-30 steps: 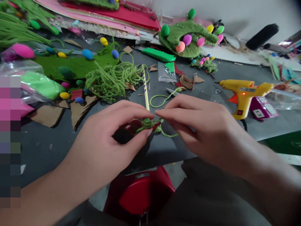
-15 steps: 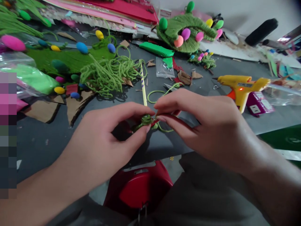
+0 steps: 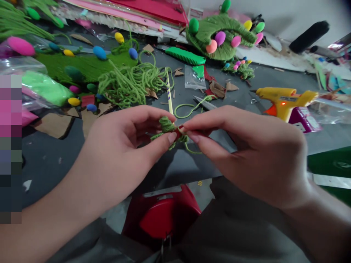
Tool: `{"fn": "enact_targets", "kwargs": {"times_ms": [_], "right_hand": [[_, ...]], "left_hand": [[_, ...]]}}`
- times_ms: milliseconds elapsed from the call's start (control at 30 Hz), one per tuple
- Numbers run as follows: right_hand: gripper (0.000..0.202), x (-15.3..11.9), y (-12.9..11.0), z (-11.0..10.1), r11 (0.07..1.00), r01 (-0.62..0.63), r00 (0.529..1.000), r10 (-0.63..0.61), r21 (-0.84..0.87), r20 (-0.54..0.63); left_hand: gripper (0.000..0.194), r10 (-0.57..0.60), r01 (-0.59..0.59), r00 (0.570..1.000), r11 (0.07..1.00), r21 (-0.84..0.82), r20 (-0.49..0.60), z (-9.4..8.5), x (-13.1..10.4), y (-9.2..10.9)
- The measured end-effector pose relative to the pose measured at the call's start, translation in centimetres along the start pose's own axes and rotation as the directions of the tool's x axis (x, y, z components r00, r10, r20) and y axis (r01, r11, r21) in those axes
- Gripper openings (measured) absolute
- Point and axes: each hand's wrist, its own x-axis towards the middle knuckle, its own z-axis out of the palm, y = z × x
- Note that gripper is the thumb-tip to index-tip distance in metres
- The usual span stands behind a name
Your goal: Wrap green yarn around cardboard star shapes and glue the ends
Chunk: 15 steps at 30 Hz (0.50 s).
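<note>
My left hand [image 3: 123, 146] pinches a small red piece [image 3: 178, 132] partly wrapped in green yarn [image 3: 166, 125] between thumb and fingers. Close beside it, my right hand [image 3: 252, 149] has thumb and index finger closed at the piece's right end, where a yarn strand crosses the red part. The tips partly hide what the right hand grips. A loose green strand [image 3: 182, 116] loops on the table behind the hands. Just beyond them lie a thin pale striped stick [image 3: 169, 98] and scissors [image 3: 207, 104], partly covered by my right hand.
A tangled yarn pile [image 3: 126, 84] lies behind my left hand. To the right rests a yellow glue gun [image 3: 285, 96] with its light on. Farther back are a green utility knife [image 3: 185, 56], cardboard scraps [image 3: 218, 88] and a green yarn-wrapped shape [image 3: 211, 31] with coloured balls.
The yarn-wrapped piece has turned in my fingers, showing more of its green end and red part. My right hand's fingers have shifted slightly. The camera view has moved a little.
</note>
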Motion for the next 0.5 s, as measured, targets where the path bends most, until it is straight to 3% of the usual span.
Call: {"fn": "enact_targets", "kwargs": {"times_ms": [133,267,500], "right_hand": [[0.017,-0.18,-0.05,-0.11,0.999,0.013,0.998,-0.016,-0.041,-0.065],[0.019,-0.12,-0.31,-0.04,1.000,0.021,0.999,-0.021,0.005,-0.039],[0.016,0.27,0.22,-0.07,0.987,-0.022,0.995,0.006,0.158,0.100]], "left_hand": [[0.019,0.040,-0.046,0.999,0.980,-0.193,-0.035,0.26,0.30,-0.37],[0.017,0.044,-0.046,0.999,0.958,-0.283,-0.014,0.15,0.28,-0.21],[0.021,0.026,0.000,0.994,0.973,-0.231,0.109,-0.60,-0.17,0.19]]}}
